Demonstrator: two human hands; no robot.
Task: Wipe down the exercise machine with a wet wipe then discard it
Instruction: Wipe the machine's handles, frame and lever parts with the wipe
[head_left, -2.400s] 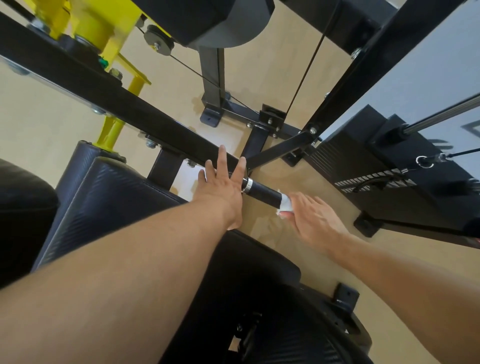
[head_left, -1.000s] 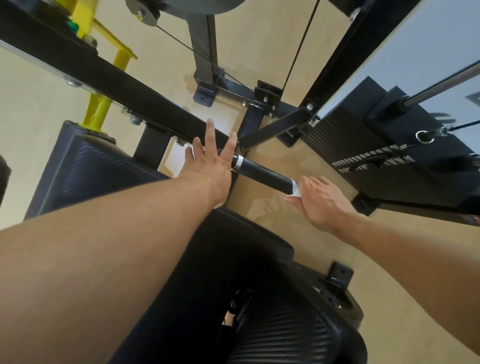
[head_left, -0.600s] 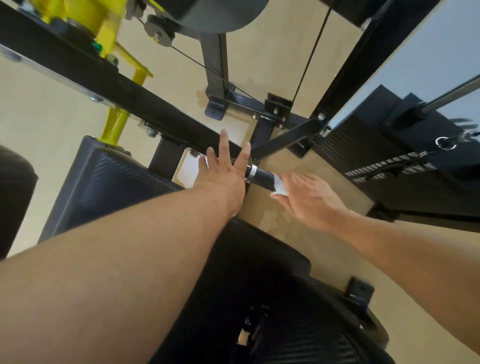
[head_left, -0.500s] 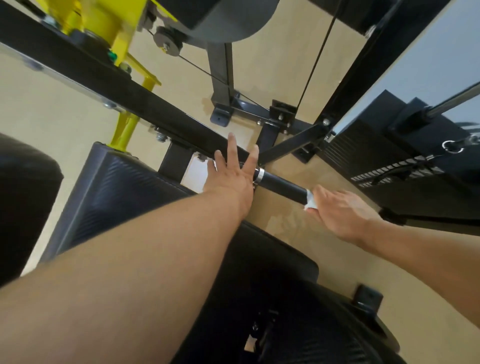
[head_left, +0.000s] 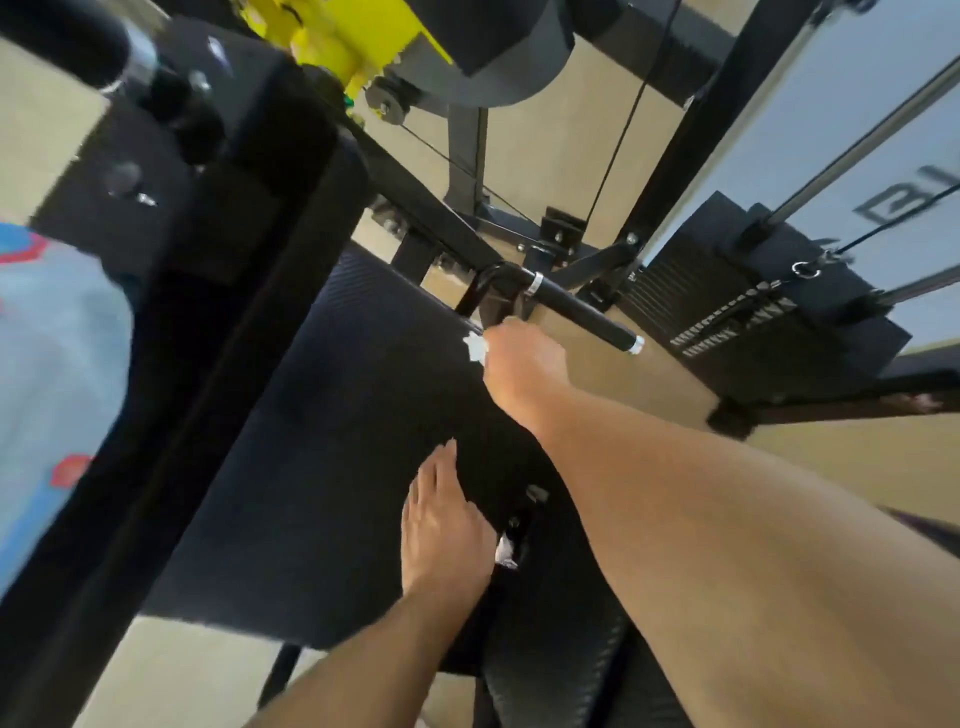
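The right hand (head_left: 522, 364) is clenched around a crumpled white wet wipe (head_left: 475, 347), a scrap of which shows at the knuckles, pressed to the upper edge of the black, ribbed-vinyl seat pad (head_left: 332, 441) of the exercise machine. Just beyond the hand juts the black cylindrical handle with a silver collar and end cap (head_left: 582, 314) — bare, apart from the wipe. The left hand (head_left: 444, 525) lies flat on the same pad, fingers straight and together, grasping nothing; a small white scrap (head_left: 505, 550) sits beside its thumb side in the gap between pads — what it is cannot be told. Black steel frame bars (head_left: 431, 208) cross above, with a yellow bracket (head_left: 343, 36) at the top and a black weight stack (head_left: 769, 312) on the right, over beige floor (head_left: 779, 457).
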